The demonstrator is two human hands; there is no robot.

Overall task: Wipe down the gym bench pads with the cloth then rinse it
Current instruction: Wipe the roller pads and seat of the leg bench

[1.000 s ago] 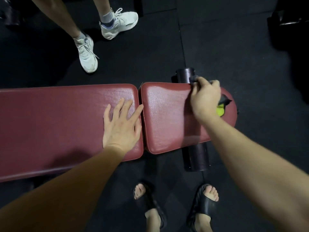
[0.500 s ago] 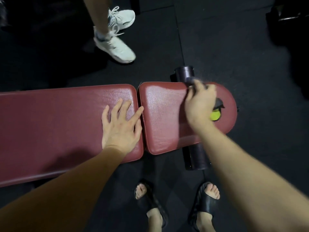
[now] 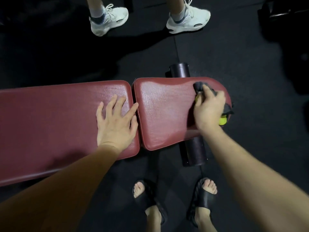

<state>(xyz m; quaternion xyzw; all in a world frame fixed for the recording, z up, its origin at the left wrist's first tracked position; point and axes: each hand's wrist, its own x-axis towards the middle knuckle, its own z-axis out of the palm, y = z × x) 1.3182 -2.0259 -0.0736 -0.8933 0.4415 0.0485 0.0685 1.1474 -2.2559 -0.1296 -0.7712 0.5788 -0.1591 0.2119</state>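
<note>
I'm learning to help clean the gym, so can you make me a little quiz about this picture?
1. True or false: the left hand lies flat with spread fingers on the long dark-red vinyl back pad.
2. Which hand grips the dark grey cloth? A) left B) right
3. Fill in: the cloth is on the short rounded dark-red ____ pad.

Key: 1 true; 2 B; 3 seat.

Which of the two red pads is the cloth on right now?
The short pad with the rounded end, on the right. The right hand grips the dark cloth there, while the left hand rests flat on the long pad.
</note>
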